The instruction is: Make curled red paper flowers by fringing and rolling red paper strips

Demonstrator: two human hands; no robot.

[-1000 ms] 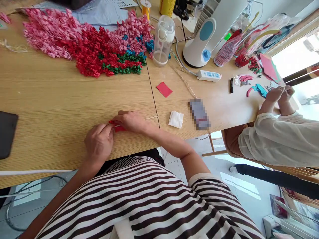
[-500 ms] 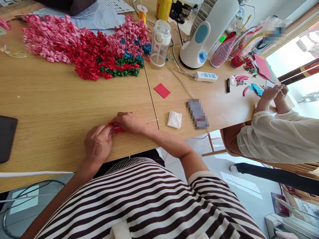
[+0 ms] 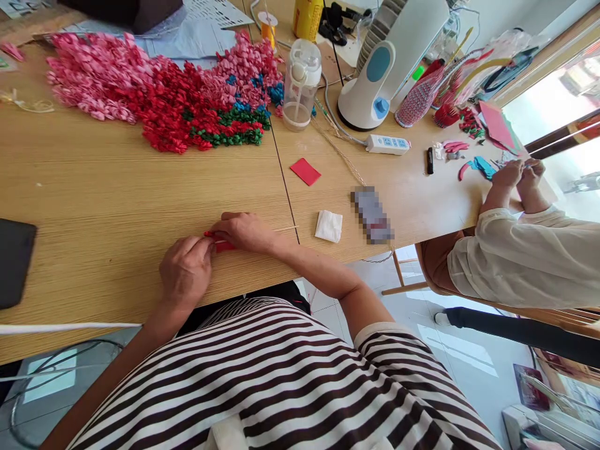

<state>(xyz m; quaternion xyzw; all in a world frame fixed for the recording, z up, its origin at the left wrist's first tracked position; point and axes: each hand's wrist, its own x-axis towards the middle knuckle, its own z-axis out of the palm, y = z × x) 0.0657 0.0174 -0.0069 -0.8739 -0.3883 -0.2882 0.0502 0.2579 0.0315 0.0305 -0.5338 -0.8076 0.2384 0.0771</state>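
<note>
My left hand (image 3: 186,267) is closed at the table's front edge, its fingertips pinching the left end of a small red piece (image 3: 225,246), paper or cloth. Right beside it, my right hand (image 3: 242,231) curls over the same red piece from above, fingers bent down on it. A thin wooden stick (image 3: 287,229) sticks out to the right from under my right hand; how it meets the red piece is hidden. Farther off lie a flat red rectangle (image 3: 305,171) and a folded white tissue (image 3: 329,225).
Pink, red and green flower-like strands (image 3: 173,106) are heaped at the back, beside a clear bottle (image 3: 302,84). A white fan (image 3: 379,81), a power strip (image 3: 387,144) and a phone (image 3: 372,214) are to the right. A co-worker's hands (image 3: 520,172) work at far right.
Both hands stay nearly in place on the red piece. The whole view has shifted very slightly; nothing else has visibly moved.
</note>
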